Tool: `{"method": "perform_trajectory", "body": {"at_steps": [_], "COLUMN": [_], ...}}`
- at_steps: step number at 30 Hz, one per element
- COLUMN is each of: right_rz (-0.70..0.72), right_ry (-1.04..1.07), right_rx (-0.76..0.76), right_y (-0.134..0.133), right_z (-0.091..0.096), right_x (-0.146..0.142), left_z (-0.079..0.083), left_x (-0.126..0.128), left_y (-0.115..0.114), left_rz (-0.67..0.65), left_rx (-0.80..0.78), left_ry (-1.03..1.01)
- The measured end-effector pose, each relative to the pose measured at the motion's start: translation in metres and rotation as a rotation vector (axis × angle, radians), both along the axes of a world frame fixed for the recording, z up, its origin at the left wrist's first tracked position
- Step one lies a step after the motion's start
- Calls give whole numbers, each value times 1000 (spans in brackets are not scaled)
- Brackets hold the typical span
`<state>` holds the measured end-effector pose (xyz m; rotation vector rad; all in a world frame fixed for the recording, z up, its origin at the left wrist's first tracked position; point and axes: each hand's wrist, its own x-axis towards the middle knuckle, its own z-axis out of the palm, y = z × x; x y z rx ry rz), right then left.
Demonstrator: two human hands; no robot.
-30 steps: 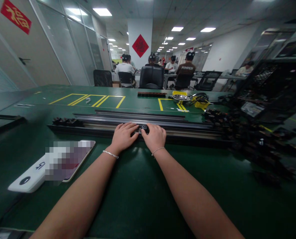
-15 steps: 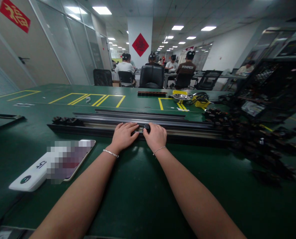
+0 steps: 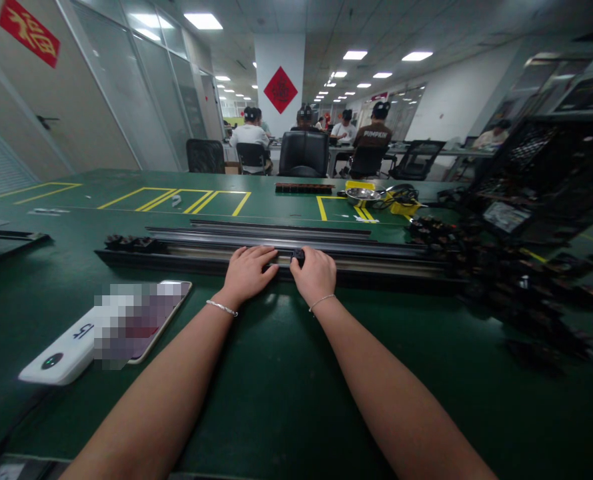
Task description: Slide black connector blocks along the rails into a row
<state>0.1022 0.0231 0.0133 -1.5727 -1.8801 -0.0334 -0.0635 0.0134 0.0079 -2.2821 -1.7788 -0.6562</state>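
A long black metal rail (image 3: 386, 267) with a pale strip along its channel lies crosswise on the green table. My left hand (image 3: 248, 272) is closed around the rail near its middle, fingers on top and thumb at the near side. Just to its right, my right hand (image 3: 317, 272) pinches a small black block (image 3: 298, 256) that sits at the channel. The block's underside is hidden by the rail and my fingers. At the rail's left end, several small black blocks (image 3: 135, 243) stand in a row.
More black rails (image 3: 281, 229) lie behind. Many loose black parts (image 3: 516, 280) are heaped at the right. A white power bank (image 3: 59, 353) and a phone (image 3: 179, 293) lie at the left front. Farther back are a metal bowl (image 3: 362, 195) and yellow trays (image 3: 402, 207).
My right hand has shifted slightly right along the rail with the small black block. The gap between my hands is a little wider; my left hand has stayed put.
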Motion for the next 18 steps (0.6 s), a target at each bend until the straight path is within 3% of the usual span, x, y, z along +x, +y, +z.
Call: {"method": "perform_trajectory", "body": {"at_steps": [18], "right_rz": [-38], "right_ry": [23], "right_rx": [51], "right_y": [2], "right_z": [-4], "right_x": [4], "left_z": [-2], "left_x": [-1], "left_y": [1], "left_rz": [5], "left_rx": [25], "left_ry": [29]}}
